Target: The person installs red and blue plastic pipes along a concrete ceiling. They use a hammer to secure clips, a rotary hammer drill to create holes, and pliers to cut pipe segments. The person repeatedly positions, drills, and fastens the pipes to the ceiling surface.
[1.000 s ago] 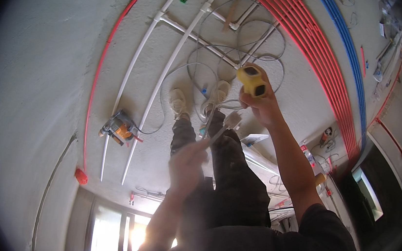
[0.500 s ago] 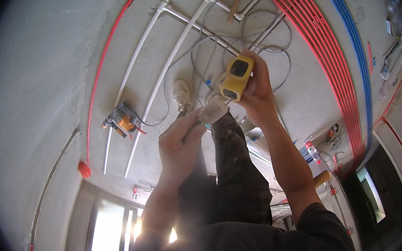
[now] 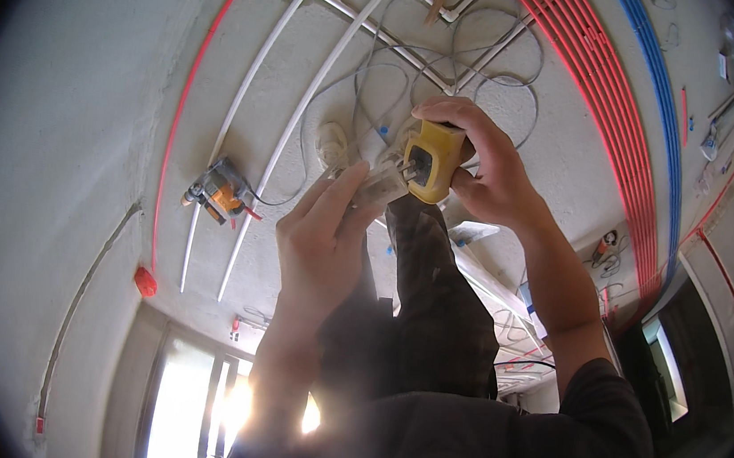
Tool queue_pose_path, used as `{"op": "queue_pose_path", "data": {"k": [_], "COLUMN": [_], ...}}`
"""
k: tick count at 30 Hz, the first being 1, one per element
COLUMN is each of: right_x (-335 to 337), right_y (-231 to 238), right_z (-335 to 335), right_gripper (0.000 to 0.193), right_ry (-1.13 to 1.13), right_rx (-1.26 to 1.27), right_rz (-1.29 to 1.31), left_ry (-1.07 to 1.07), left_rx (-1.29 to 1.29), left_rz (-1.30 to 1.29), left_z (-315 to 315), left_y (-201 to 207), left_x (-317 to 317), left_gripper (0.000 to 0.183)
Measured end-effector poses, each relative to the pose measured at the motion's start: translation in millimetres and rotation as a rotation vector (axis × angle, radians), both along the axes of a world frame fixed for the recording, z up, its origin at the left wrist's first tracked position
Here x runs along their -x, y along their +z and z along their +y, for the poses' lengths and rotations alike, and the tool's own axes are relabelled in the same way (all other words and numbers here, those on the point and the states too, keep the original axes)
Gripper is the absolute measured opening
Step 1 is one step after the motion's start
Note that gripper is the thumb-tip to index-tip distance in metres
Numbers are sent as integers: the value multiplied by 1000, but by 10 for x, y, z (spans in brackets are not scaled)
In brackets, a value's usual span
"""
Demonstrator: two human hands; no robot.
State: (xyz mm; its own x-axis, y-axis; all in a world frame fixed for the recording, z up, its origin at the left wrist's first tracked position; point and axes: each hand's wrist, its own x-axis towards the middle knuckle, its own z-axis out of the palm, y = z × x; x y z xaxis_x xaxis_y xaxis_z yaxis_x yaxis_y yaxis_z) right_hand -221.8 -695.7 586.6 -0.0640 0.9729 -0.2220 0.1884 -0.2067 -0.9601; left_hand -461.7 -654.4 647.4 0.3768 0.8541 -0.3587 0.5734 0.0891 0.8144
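Observation:
In my left hand [image 3: 323, 238] is a clear plug [image 3: 380, 186], pinched between thumb and fingers, its metal prongs pointing right. The prongs reach the dark outlet face of a yellow socket block [image 3: 442, 140]; whether they have entered the slots I cannot tell. My right hand [image 3: 500, 173] grips the block from the right, fingers over its top and thumb below. Grey cable [image 3: 357, 107] lies in loops on the floor beyond both hands.
White pipes [image 3: 262, 79] run along the floor on the left, with an orange and grey power tool [image 3: 221, 194] by them. Red pipes [image 3: 608, 102] and blue pipes [image 3: 664, 126] curve along the right. My shoe [image 3: 332, 145] stands near the cable loops.
My right hand has turned the yellow socket block so its dark outlet face meets the plug. The plug's prongs now show, pointing at that face.

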Motion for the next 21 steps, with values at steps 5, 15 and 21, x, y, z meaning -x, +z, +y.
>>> {"op": "queue_pose_path", "data": {"k": [5,15,21], "right_x": [-116,107,297], "right_y": [2,108,168], "right_z": [22,-47,-13], "right_gripper": [80,76,67], "right_ry": [289,445,592], "right_rx": [-86,40,-98], "right_rz": [-174,-323,-428], "left_ry": [-164,-164,-189], "left_rx": [-48,-32,-50], "left_rz": [163,71,22], "left_z": [-29,-226,-599], "left_y": [94,-109,-433], "left_x": [-4,13,284], "left_gripper": [42,37,39]}}
